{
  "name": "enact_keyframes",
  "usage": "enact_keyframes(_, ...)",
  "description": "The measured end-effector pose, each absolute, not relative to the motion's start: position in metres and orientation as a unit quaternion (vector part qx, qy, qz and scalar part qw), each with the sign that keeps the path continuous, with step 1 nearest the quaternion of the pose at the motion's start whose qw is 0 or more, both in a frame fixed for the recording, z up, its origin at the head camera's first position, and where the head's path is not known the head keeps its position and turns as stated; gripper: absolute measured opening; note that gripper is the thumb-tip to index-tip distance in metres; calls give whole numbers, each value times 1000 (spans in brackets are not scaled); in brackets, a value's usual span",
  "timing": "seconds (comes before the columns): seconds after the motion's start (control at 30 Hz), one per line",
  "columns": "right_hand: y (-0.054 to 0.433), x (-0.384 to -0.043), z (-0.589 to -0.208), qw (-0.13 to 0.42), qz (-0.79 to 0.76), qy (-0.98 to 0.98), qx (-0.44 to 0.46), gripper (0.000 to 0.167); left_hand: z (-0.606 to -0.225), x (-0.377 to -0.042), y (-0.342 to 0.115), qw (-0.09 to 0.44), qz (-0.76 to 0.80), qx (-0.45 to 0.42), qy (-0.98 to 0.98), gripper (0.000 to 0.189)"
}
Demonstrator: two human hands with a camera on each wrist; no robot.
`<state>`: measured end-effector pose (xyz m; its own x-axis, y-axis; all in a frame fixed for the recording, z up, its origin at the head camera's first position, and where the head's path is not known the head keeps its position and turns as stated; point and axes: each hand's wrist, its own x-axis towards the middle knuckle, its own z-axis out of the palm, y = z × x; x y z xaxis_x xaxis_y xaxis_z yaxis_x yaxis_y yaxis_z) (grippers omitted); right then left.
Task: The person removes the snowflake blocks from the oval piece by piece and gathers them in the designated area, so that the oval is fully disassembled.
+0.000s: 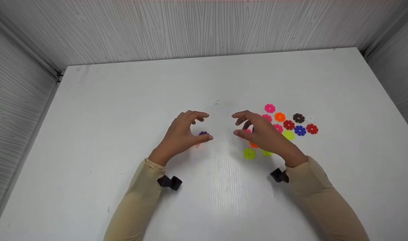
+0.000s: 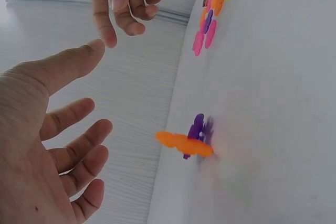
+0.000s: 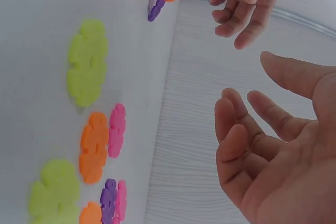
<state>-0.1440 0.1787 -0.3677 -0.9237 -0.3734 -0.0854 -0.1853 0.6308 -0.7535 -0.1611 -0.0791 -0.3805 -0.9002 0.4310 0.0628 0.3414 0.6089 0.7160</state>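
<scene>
My left hand (image 1: 180,132) hovers above the table with fingers loosely bent and nothing between them. Beneath its thumb lies a purple notched disc (image 1: 203,133), partly covered in the head view. The left wrist view shows this purple disc (image 2: 196,126) slotted crosswise into an orange notched disc (image 2: 178,142), the orange one raised off the table. Facing the left hand, my right hand (image 1: 265,134) is also in the air, fingers loosely curved and holding nothing. It hangs over the left part of a group of notched discs and hides some of them.
Several flat notched discs lie right of centre on the white table (image 1: 106,140), among them a pink disc (image 1: 269,108), a dark brown disc (image 1: 299,118), a red disc (image 1: 312,129) and a yellow-green disc (image 1: 249,154). A grained panel (image 1: 204,30) stands behind the table.
</scene>
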Motion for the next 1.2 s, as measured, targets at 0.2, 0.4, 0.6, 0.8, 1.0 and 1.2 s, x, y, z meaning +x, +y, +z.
enact_keyframes(0.2,169,-146,-374,141,-396,894,-159,59,-387,-158,-89,76,373,187,906,64)
enact_keyframes(0.4,158,-147,-382,158,-386,892,-173,62,-393,-156,-91,109,356,168,913,63)
enact_keyframes(0.6,149,-148,-387,170,-394,885,-182,62,-398,-156,-92,108,331,167,923,52)
enact_keyframes(0.8,145,-149,-389,187,-400,879,-179,62,-402,-157,-94,116,312,151,931,34)
enact_keyframes(1.0,143,-148,-390,192,-402,877,-182,60,-403,-158,-95,118,328,142,926,14)
enact_keyframes(1.2,143,-147,-389,190,-404,874,-192,60,-399,-156,-92,115,377,148,907,9)
